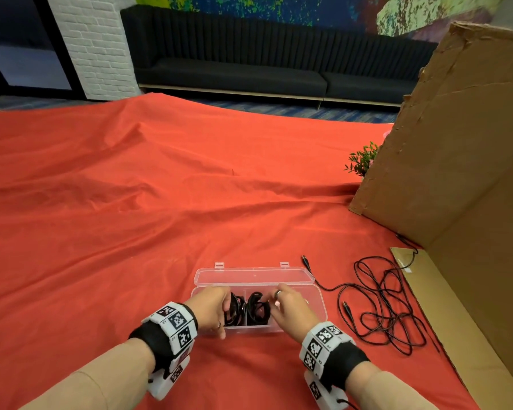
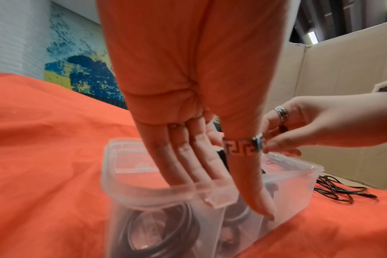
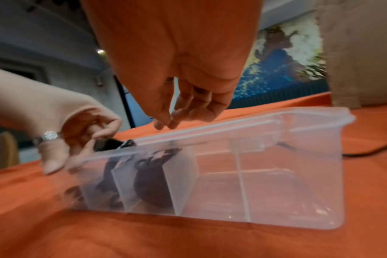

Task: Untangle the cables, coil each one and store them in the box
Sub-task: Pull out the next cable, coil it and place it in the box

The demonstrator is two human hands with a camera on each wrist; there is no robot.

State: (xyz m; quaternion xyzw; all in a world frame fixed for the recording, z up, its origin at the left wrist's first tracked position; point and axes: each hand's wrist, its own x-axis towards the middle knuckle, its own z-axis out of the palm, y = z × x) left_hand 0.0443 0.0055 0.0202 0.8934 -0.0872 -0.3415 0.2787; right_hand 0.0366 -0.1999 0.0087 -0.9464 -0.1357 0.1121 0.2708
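A clear plastic box (image 1: 322, 309) with dividers lies on the red cloth, its lid (image 1: 255, 276) folded back. Two coiled black cables (image 1: 258, 310) (image 3: 150, 183) sit in its two left compartments. My left hand (image 1: 224, 309) (image 2: 227, 199) reaches into the left end, its straight fingers (image 2: 188, 165) pressing down on the leftmost coil (image 2: 157, 232). My right hand (image 1: 271, 303) (image 3: 166, 122) hovers over the second compartment, fingers loosely curled and holding nothing that I can see. A loose tangled black cable (image 1: 382, 306) (image 2: 342, 193) lies on the cloth to the right of the box.
A large cardboard sheet (image 1: 456, 158) stands along the right side, its flap on the cloth beside the loose cable. A small green plant (image 1: 363, 161) peeks from behind it. The box's two right compartments (image 3: 276, 157) hold nothing. Wrinkled red cloth (image 1: 131, 217) stretches left and beyond.
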